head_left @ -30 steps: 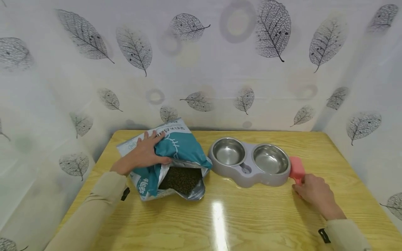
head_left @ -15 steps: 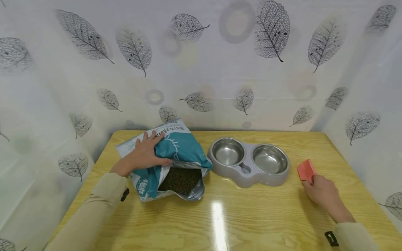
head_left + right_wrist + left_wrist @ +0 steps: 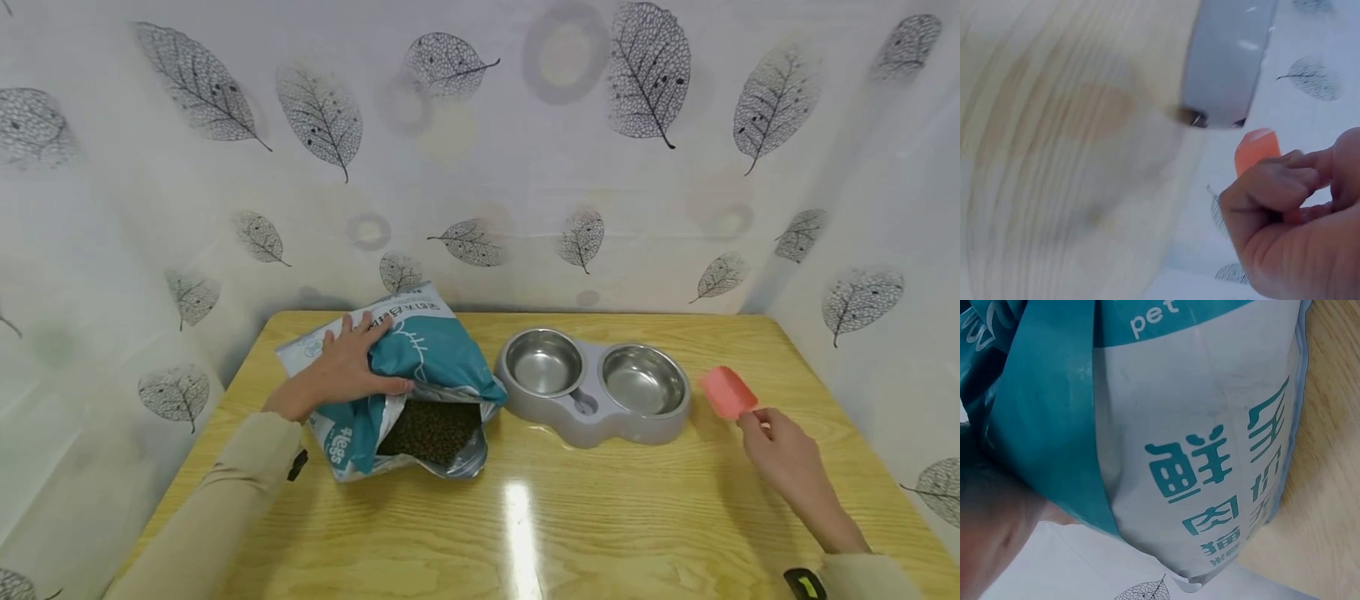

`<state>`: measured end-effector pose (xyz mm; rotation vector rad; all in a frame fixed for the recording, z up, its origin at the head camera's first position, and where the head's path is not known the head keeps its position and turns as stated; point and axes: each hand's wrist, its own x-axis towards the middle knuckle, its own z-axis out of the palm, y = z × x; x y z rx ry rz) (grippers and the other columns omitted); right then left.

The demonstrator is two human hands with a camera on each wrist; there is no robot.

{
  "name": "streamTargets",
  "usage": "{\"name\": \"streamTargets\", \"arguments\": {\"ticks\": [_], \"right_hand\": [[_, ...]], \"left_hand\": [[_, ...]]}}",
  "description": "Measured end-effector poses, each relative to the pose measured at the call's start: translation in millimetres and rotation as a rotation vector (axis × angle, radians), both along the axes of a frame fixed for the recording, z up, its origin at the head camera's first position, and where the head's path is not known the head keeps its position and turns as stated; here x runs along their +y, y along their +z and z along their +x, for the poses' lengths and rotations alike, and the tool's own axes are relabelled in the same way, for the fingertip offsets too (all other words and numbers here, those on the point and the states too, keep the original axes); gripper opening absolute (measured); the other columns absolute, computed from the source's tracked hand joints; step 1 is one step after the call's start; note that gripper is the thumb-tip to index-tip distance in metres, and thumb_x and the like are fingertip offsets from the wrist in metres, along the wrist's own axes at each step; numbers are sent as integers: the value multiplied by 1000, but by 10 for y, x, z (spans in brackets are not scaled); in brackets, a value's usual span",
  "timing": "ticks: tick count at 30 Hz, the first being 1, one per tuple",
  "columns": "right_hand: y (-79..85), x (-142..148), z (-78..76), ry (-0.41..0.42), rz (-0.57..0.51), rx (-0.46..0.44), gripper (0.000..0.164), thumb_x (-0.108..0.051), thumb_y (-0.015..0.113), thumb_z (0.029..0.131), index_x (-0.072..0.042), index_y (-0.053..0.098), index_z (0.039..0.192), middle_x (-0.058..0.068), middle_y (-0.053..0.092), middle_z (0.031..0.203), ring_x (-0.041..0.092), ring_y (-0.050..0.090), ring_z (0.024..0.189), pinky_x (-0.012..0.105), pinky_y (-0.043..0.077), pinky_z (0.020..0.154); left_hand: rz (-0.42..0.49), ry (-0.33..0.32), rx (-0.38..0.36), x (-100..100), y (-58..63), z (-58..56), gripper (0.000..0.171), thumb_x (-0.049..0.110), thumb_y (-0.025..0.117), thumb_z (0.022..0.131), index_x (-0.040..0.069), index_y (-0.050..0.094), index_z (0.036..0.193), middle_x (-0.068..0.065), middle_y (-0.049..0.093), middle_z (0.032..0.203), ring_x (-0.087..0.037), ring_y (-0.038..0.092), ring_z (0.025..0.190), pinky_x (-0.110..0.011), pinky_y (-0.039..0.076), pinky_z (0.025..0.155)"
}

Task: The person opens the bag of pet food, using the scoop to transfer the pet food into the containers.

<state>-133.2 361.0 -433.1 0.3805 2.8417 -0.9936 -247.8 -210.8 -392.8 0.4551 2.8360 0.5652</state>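
A teal and white bag (image 3: pixel 450 346) of pet food lies on its side at the left of the table, its mouth facing the near side. Brown kibble (image 3: pixel 431 429) shows inside. My left hand (image 3: pixel 341 371) rests on top of the bag with fingers spread, the thumb lying by the upper lip of the mouth. In the left wrist view the bag (image 3: pixel 1166 412) hides most of that hand. At the right, my right hand (image 3: pixel 787 458) pinches the handle of a pink scoop (image 3: pixel 729 392). The right wrist view shows curled fingers around the handle of the scoop (image 3: pixel 1255 149).
A grey double pet bowl stand (image 3: pixel 592 367) with two steel bowls stands between the bag and the scoop. No food shows in either bowl. The wooden table (image 3: pixel 600 517) backs onto a leaf-patterned cloth (image 3: pixel 480 167).
My right hand has drawn the scoop rightward, away from the bowl stand, and turned it; its hollow now faces upward. My left hand and the bag have stayed put.
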Motion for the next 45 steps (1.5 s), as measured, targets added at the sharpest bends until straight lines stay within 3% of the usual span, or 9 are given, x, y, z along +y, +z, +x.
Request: {"name": "streamTargets", "arguments": {"ticks": [2,5,8,12,17,24,33,41,45], "right_hand": [[65,-114,12,2,-116,6,58,-40,28,111,10,51,129,10,61,80,11,48,60,29,43,51],[169,-316,36,35,-358,-7,52,-42,32,112,5,54,121,-4,45,65,7,35,49,29,36,44],[260,-531,82,123,-538,-34,43,-38,37,112,1,54,109,-7,36,61,6,26,47,32,27,41],[295,-847,154,284,-650,-132,38,-34,41,112,-1,56,104,-7,35,60,6,25,47,28,23,40],[212,-1260,194,474,-734,-252,41,-34,42,112,5,54,103,-7,35,59,4,27,46,19,25,42],[89,-1762,189,590,-702,-248,45,-29,47,111,14,54,103,-5,35,61,4,26,45,17,25,42],[79,-2193,45,652,-522,-91,33,-22,50,109,2,67,95,-4,42,62,5,32,48,21,28,44],[118,-2385,-52,628,-474,-92,35,-22,50,109,3,69,94,-4,44,60,9,33,48,23,29,43],[154,-2497,-57,612,-392,-54,34,-21,52,108,1,71,91,-4,48,60,9,38,51,23,33,47]], "left_hand": [[-3,7,6,-2,4,8,116,71,70,82,14,15,167,-30,3,170,-58,-9,153,-82,-3,114],[-15,19,8,-8,0,16,116,73,69,82,14,15,167,-30,4,170,-58,-8,153,-85,-4,111],[-22,26,5,-6,-3,28,117,74,69,81,15,16,167,-29,5,170,-58,-6,154,-88,-4,109],[-25,33,5,-3,-13,37,117,75,69,80,16,16,167,-28,6,170,-58,-5,154,-88,-2,109],[-18,28,4,-5,-20,41,117,74,70,80,16,16,166,-28,6,170,-58,-6,154,-88,-1,108],[-26,27,-9,12,-19,31,118,75,69,80,18,13,167,-26,3,171,-56,-8,155,-87,-2,110],[-30,25,5,18,21,20,118,73,70,80,16,14,167,-27,4,171,-57,-6,154,-87,-2,110],[-38,21,-1,16,11,3,119,75,69,80,17,13,167,-26,3,171,-56,-7,154,-87,-2,109],[-37,25,-6,23,9,5,119,74,70,80,17,13,167,-26,2,171,-56,-8,154,-87,-2,109]]}}
